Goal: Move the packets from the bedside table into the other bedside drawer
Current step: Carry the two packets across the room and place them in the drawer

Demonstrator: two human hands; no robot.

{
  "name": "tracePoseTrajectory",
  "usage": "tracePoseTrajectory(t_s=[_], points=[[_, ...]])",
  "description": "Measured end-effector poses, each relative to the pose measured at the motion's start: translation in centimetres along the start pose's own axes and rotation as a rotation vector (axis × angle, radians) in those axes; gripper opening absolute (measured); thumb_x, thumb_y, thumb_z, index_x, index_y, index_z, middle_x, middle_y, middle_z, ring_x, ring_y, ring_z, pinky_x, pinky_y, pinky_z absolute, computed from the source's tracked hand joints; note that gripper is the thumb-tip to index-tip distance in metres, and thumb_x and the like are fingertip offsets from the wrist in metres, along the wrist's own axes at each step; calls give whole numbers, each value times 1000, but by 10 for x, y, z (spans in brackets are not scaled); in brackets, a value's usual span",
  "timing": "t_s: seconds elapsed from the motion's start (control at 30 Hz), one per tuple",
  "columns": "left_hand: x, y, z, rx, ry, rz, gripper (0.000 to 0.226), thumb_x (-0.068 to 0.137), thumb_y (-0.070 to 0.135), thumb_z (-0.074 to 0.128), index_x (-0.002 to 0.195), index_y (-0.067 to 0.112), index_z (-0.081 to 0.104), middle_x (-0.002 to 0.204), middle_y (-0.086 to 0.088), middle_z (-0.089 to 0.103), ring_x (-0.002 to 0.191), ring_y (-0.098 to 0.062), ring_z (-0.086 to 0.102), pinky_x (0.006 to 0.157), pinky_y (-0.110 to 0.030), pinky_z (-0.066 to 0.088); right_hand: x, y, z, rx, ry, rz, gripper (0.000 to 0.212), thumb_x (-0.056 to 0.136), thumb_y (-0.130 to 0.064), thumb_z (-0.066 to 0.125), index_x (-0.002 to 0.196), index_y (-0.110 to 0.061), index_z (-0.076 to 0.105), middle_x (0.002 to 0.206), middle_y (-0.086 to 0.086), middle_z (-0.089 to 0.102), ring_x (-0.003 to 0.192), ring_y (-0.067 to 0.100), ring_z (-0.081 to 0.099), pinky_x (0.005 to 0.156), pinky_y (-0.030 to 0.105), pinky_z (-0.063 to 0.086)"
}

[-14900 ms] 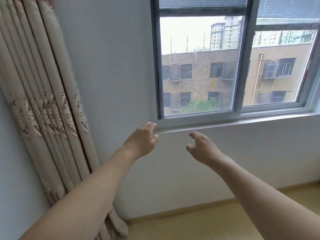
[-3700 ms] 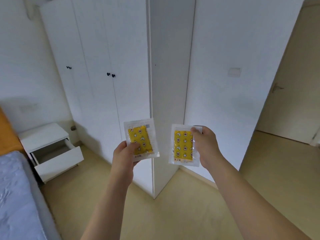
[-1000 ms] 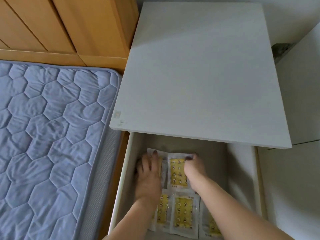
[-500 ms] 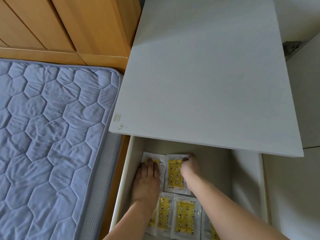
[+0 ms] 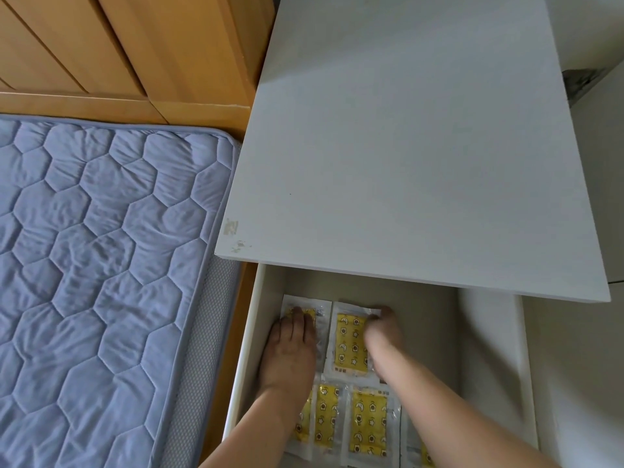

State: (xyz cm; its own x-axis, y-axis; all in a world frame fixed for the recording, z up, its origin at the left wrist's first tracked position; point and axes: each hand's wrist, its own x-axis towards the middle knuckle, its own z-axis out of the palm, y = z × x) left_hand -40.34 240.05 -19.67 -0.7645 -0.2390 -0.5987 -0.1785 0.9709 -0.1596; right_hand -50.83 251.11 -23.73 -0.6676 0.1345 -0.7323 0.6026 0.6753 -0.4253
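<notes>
The white bedside table's drawer (image 5: 249, 336) stands pulled open under the table top (image 5: 405, 157). Several clear packets with yellow patterned inserts lie flat inside. My left hand (image 5: 291, 346) presses flat with straight fingers on the back left packet (image 5: 321, 310). My right hand (image 5: 383, 329) has its fingers curled at the top right corner of the back right packet (image 5: 349, 342). Closer to me lie more packets (image 5: 368, 423), partly hidden under my forearms.
A blue quilted mattress (image 5: 101, 265) lies left of the drawer, with a wooden headboard (image 5: 135, 45) behind it. White panels (image 5: 601, 214) stand to the right of the table. The right part of the drawer floor (image 5: 432, 332) is bare.
Both hands stay in the drawer on the two back packets. The packets have slid slightly toward the drawer's back, and my left hand lies flatter on its packet.
</notes>
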Motion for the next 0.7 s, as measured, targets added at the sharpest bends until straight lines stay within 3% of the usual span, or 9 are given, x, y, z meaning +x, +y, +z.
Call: tracePoseTrajectory(t_s=[0.13, 0.27, 0.33, 0.43, 0.7], points=[[1, -1, 1, 17, -12, 14, 76, 96, 9, 41, 153, 1, -8, 160, -21, -2, 146, -38, 11, 122, -46, 8, -4, -5, 7, 20, 18, -25, 32, 101, -13, 37, 131, -13, 50, 116, 11, 59, 94, 26, 62, 75, 35, 54], [2, -2, 0, -6, -7, 16, 72, 97, 8, 38, 153, 1, -7, 160, -21, -2, 146, -37, 11, 122, -45, 9, -11, -6, 12, -63, 38, -106, 29, 101, -11, 37, 125, -9, 52, 113, 13, 61, 90, 25, 59, 76, 31, 48], [3, -2, 0, -8, -9, 21, 70, 98, 8, 35, 153, 0, -7, 160, -21, -2, 145, -38, 12, 121, -45, 9, -16, -7, 15, -75, 51, -149, 28, 100, -9, 38, 123, -7, 54, 116, 14, 63, 101, 31, 61, 82, 31, 48], [3, -2, 2, -10, -11, 20, 69, 98, 8, 34, 153, 0, -8, 160, -21, -2, 145, -38, 12, 121, -45, 9, -22, -8, 20, -54, 78, -163, 29, 98, -5, 40, 122, -5, 56, 117, 15, 62, 107, 33, 60, 81, 28, 42], [5, -2, 5, -14, -8, 23, 71, 96, 6, 37, 152, -2, -6, 159, -22, 1, 143, -39, 15, 121, -45, 13, -39, -10, 15, -27, 146, -198, 43, 93, 4, 41, 135, -2, 47, 130, 17, 54, 116, 33, 54, 95, 32, 41]])
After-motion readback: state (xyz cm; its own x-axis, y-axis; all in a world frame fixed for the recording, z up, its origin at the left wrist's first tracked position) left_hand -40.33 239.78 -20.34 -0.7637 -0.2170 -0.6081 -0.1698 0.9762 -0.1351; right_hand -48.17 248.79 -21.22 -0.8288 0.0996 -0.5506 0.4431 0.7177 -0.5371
